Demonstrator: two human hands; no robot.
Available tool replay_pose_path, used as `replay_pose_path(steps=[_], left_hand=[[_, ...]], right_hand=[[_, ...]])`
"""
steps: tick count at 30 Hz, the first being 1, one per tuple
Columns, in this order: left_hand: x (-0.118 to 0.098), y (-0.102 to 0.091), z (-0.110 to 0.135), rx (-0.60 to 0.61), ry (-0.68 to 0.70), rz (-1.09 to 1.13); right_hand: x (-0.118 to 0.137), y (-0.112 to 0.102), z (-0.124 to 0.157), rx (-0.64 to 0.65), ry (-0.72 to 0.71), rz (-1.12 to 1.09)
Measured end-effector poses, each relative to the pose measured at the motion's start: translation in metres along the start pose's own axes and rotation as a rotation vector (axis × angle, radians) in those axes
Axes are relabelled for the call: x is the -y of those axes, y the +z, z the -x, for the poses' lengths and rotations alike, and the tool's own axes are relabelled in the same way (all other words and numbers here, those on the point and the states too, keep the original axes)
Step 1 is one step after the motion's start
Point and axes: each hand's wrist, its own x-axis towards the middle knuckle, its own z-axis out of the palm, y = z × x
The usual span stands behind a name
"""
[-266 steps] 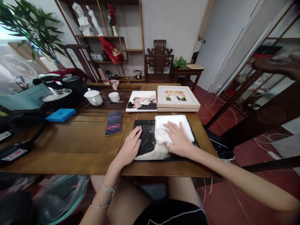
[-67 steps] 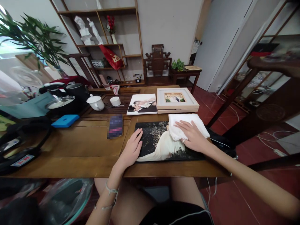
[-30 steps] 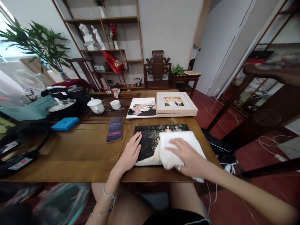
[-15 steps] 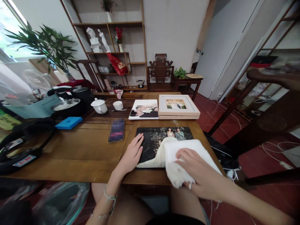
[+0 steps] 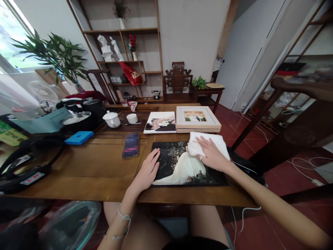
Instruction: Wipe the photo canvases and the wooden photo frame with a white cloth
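A dark photo print (image 5: 179, 166) showing a white gown lies flat near the front edge of the wooden table (image 5: 99, 163). My left hand (image 5: 148, 168) rests open on the print's left edge, fingers flat. My right hand (image 5: 212, 154) presses a folded white cloth (image 5: 208, 144) onto the print's far right corner, fingers spread over the cloth.
Behind the print lie a canvas photo (image 5: 160, 122) and a pale framed photo (image 5: 196, 118). A phone (image 5: 131, 145) lies to the left, then a blue box (image 5: 76, 137), a white teapot (image 5: 111, 119), a cup (image 5: 132, 118) and dark pots (image 5: 78, 118). Cables trail on the red floor at right.
My right hand slid the cloth from the print's near right corner, over the table edge, back up to its far right corner. The left hand stayed in place.
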Motion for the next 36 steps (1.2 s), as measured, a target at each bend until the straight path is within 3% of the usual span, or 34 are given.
replay_pose_path(steps=[5, 8, 11, 16, 19, 21, 24, 27, 29, 32, 36], left_hand=[[0.001, 0.000, -0.001, -0.007, 0.013, -0.004], [0.000, 0.000, -0.001, -0.011, 0.013, -0.006], [0.001, 0.001, -0.001, 0.010, -0.001, -0.014], [0.003, 0.001, -0.001, 0.025, 0.002, -0.018], [0.002, 0.001, -0.001, 0.012, 0.012, -0.009], [0.001, 0.000, 0.000, 0.008, 0.013, -0.003], [-0.001, 0.000, 0.000, 0.003, 0.006, -0.005], [-0.001, 0.000, 0.000, 0.000, 0.009, -0.011], [0.000, 0.000, 0.000, 0.003, 0.014, -0.013], [0.003, 0.002, 0.000, 0.008, 0.015, -0.013], [0.005, 0.002, 0.000, 0.008, 0.018, -0.008]], right_hand=[[0.067, -0.007, 0.050, 0.185, -0.261, -0.013], [0.085, -0.012, 0.059, 0.301, -0.384, -0.067], [0.068, -0.012, 0.042, 0.277, -0.352, -0.106], [0.001, 0.001, -0.007, 0.095, -0.110, -0.066], [-0.018, 0.005, -0.017, 0.010, 0.037, -0.005], [-0.011, 0.006, -0.008, -0.015, 0.051, 0.027], [0.024, 0.005, 0.025, 0.019, -0.076, 0.050], [0.064, -0.001, 0.058, 0.152, -0.300, 0.012], [0.079, -0.006, 0.065, 0.242, -0.388, -0.030], [0.071, -0.009, 0.048, 0.267, -0.362, -0.061], [0.030, -0.004, -0.004, 0.157, -0.142, -0.016]])
